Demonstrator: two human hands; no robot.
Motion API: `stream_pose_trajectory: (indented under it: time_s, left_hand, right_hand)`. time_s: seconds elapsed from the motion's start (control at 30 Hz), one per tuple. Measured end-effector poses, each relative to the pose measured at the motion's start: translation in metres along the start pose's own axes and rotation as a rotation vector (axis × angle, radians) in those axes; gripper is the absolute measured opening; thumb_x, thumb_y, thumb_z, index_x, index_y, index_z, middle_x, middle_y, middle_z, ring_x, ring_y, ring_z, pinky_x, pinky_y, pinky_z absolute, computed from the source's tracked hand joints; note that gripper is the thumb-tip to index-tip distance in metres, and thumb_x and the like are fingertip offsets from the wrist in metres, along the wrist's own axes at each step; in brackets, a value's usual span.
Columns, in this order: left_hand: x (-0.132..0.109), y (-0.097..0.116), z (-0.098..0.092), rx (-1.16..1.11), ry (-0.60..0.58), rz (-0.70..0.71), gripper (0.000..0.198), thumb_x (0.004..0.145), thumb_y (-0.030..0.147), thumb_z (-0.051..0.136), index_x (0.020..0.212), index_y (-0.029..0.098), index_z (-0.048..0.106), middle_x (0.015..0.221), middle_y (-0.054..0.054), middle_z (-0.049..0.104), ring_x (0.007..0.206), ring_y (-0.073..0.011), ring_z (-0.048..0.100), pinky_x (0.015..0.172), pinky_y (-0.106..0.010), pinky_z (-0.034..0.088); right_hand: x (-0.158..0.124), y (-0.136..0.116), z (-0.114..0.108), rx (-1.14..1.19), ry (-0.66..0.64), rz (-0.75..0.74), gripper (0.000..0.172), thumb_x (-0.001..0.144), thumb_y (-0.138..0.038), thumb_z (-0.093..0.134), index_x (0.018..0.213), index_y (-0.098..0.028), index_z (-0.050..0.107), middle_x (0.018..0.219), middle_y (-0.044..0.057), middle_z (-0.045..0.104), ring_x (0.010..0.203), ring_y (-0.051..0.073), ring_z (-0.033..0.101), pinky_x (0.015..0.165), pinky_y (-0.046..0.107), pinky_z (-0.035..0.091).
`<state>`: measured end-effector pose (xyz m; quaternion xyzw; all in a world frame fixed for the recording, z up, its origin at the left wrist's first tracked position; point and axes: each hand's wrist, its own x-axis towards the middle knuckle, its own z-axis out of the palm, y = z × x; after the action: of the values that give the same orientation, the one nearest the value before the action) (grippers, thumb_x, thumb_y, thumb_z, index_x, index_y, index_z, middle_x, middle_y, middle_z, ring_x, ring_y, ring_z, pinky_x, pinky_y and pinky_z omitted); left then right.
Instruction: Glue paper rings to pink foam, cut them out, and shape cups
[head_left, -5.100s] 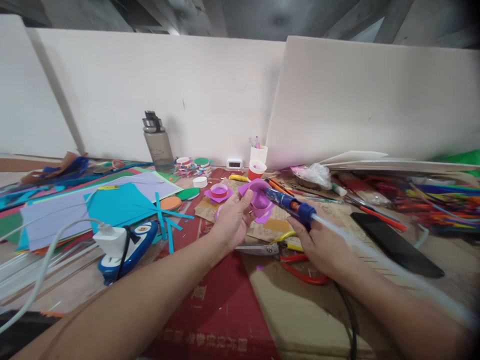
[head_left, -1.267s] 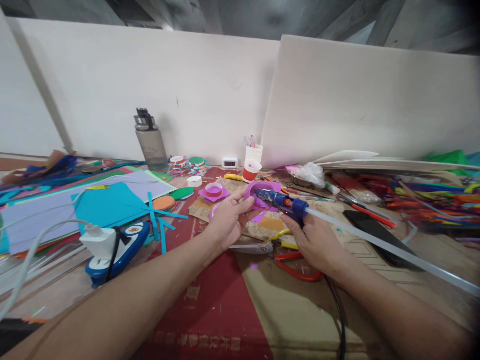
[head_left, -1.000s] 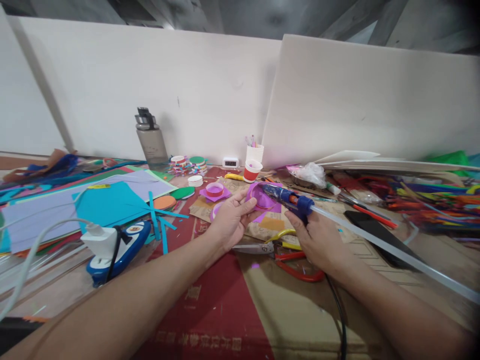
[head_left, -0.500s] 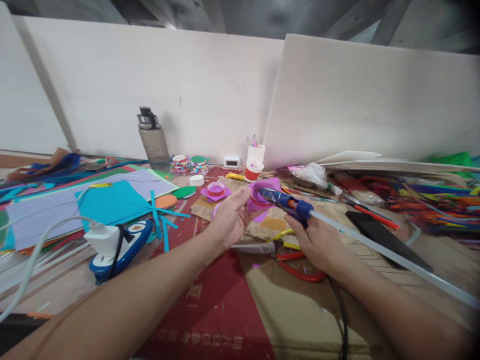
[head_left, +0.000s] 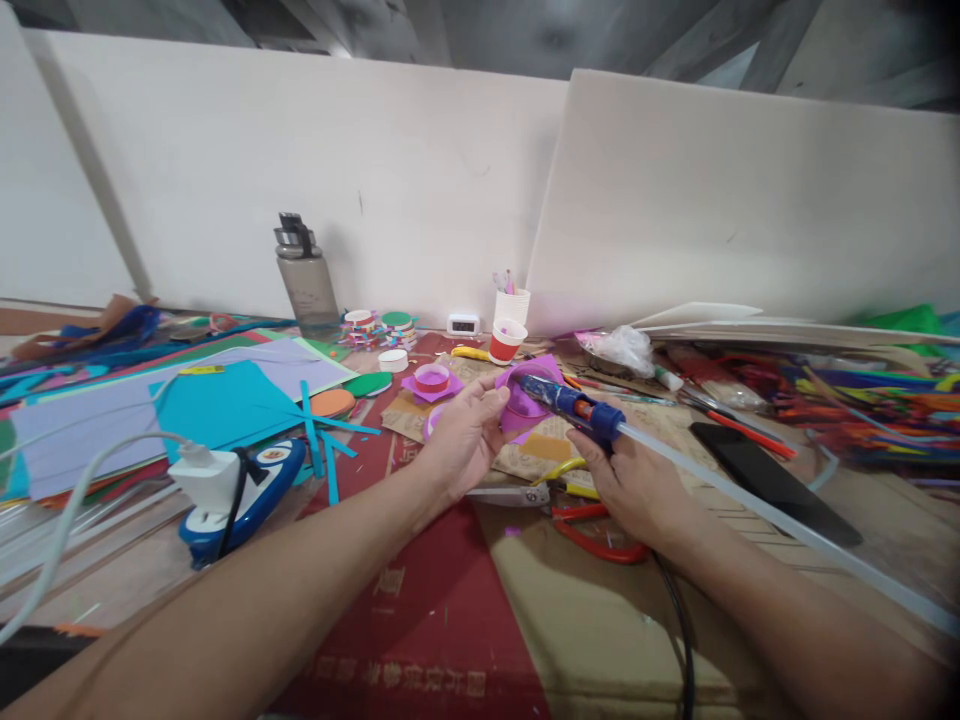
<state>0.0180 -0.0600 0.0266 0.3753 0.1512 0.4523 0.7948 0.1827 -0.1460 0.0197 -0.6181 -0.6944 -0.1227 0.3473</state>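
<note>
Between the fingers of my left hand (head_left: pixel 469 435) is a purple paper piece (head_left: pixel 527 402) with a round ring or cup part on it, tilted so its inside faces me. My right hand (head_left: pixel 637 480) grips a blue glue gun (head_left: pixel 581 408), and a long clear glue stick (head_left: pixel 750 505) sticks out of its back end. The gun's nozzle points into the purple piece; whether the tip touches it I cannot tell. Left of my left hand, a similar purple piece with a red-sided ring (head_left: pixel 432 380) lies on the table. Another purple piece is partly hidden behind my fingers.
Below my hands lie red-handled scissors (head_left: pixel 600 540). A black phone (head_left: pixel 772 480) is at the right, near bundled colourful strips (head_left: pixel 892 400). At the left are a power strip (head_left: pixel 244 500) and blue paper (head_left: pixel 217 410). A bottle (head_left: pixel 306 280) and a red-white cup (head_left: pixel 508 342) stand behind.
The purple piece has turned slightly in my left hand, and its ring now faces me more. The glue gun has barely shifted and still points into it.
</note>
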Motion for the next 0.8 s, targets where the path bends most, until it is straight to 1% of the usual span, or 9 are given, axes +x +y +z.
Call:
stream_pose_trajectory:
  time_s: [0.1, 0.17, 0.27, 0.37, 0.4, 0.47, 0.57, 0.7, 0.8]
  left_hand:
    - [-0.0009, -0.0003, 0.0006, -0.008, 0.031, -0.009, 0.023, 0.080, 0.011, 0.061, 0.102, 0.015, 0.058, 0.090, -0.004, 0.069, 0.074, -0.0109, 0.066, 0.072, -0.025, 0.056]
    - [-0.0011, -0.0003, 0.0012, -0.015, 0.047, -0.010, 0.021, 0.080, 0.010, 0.061, 0.101, 0.015, 0.058, 0.090, -0.004, 0.068, 0.074, -0.0112, 0.066, 0.071, -0.025, 0.056]
    - [-0.0012, 0.0003, 0.0021, -0.034, 0.055, -0.005, 0.020, 0.080, 0.009, 0.062, 0.098, 0.015, 0.057, 0.086, -0.002, 0.068, 0.071, -0.0101, 0.065, 0.070, -0.024, 0.056]
    - [-0.0016, 0.0013, 0.0025, -0.052, 0.048, 0.001, 0.020, 0.078, 0.007, 0.063, 0.097, 0.015, 0.059, 0.079, 0.001, 0.067, 0.061, -0.0061, 0.062, 0.068, -0.019, 0.054]
    - [-0.0018, 0.0016, 0.0023, -0.049, 0.041, -0.001, 0.021, 0.078, 0.007, 0.063, 0.097, 0.015, 0.059, 0.078, 0.001, 0.067, 0.059, -0.0056, 0.061, 0.067, -0.019, 0.054]
    - [-0.0017, 0.0020, 0.0012, -0.027, 0.020, -0.017, 0.025, 0.077, 0.008, 0.064, 0.100, 0.015, 0.060, 0.082, 0.000, 0.068, 0.062, -0.0073, 0.063, 0.068, -0.021, 0.054]
    - [0.0002, 0.0021, -0.0014, -0.012, -0.002, -0.050, 0.028, 0.078, 0.012, 0.064, 0.105, 0.016, 0.062, 0.091, -0.004, 0.070, 0.071, -0.0111, 0.066, 0.070, -0.024, 0.054]
    - [0.0046, 0.0010, -0.0042, -0.016, 0.065, -0.058, 0.021, 0.082, 0.020, 0.060, 0.101, 0.013, 0.066, 0.092, -0.006, 0.071, 0.073, -0.0125, 0.066, 0.069, -0.025, 0.054]
    - [0.0061, 0.0002, -0.0043, 0.014, 0.064, -0.037, 0.023, 0.081, 0.019, 0.062, 0.103, 0.013, 0.066, 0.090, -0.006, 0.071, 0.071, -0.0115, 0.066, 0.067, -0.023, 0.054]
  right_hand:
    - [0.0004, 0.0011, 0.0001, -0.010, 0.008, -0.008, 0.035, 0.092, -0.040, 0.038, 0.117, -0.022, 0.053, 0.103, 0.012, 0.065, 0.094, 0.027, 0.061, 0.078, 0.038, 0.047]
    - [0.0005, 0.0012, 0.0001, -0.017, 0.011, -0.014, 0.035, 0.092, -0.039, 0.037, 0.119, -0.021, 0.052, 0.103, 0.012, 0.065, 0.094, 0.027, 0.061, 0.078, 0.037, 0.046]
    - [0.0004, 0.0012, 0.0003, -0.050, 0.030, 0.002, 0.034, 0.093, -0.038, 0.035, 0.111, -0.017, 0.055, 0.098, 0.013, 0.065, 0.090, 0.027, 0.061, 0.075, 0.037, 0.046]
    - [0.0004, 0.0020, 0.0009, -0.093, 0.053, 0.012, 0.033, 0.093, -0.039, 0.034, 0.103, -0.016, 0.056, 0.093, 0.012, 0.065, 0.086, 0.026, 0.062, 0.071, 0.035, 0.046]
    - [0.0005, 0.0023, 0.0011, -0.103, 0.061, 0.003, 0.032, 0.093, -0.039, 0.034, 0.101, -0.017, 0.056, 0.091, 0.012, 0.065, 0.084, 0.026, 0.062, 0.069, 0.035, 0.046]
    - [0.0008, 0.0028, 0.0015, -0.108, 0.078, -0.033, 0.031, 0.093, -0.039, 0.036, 0.102, -0.017, 0.056, 0.091, 0.011, 0.066, 0.082, 0.025, 0.063, 0.068, 0.035, 0.047]
    - [0.0011, 0.0022, 0.0015, -0.090, 0.102, -0.112, 0.030, 0.093, -0.037, 0.038, 0.110, -0.018, 0.053, 0.098, 0.011, 0.066, 0.086, 0.025, 0.063, 0.071, 0.036, 0.049]
    - [0.0003, 0.0007, 0.0004, -0.078, 0.112, -0.186, 0.024, 0.092, -0.032, 0.043, 0.110, -0.019, 0.052, 0.097, 0.009, 0.067, 0.084, 0.023, 0.064, 0.069, 0.034, 0.049]
    - [-0.0002, 0.0006, -0.0005, -0.064, 0.098, -0.208, 0.020, 0.090, -0.031, 0.047, 0.106, -0.020, 0.052, 0.097, 0.007, 0.067, 0.082, 0.022, 0.064, 0.068, 0.033, 0.049]
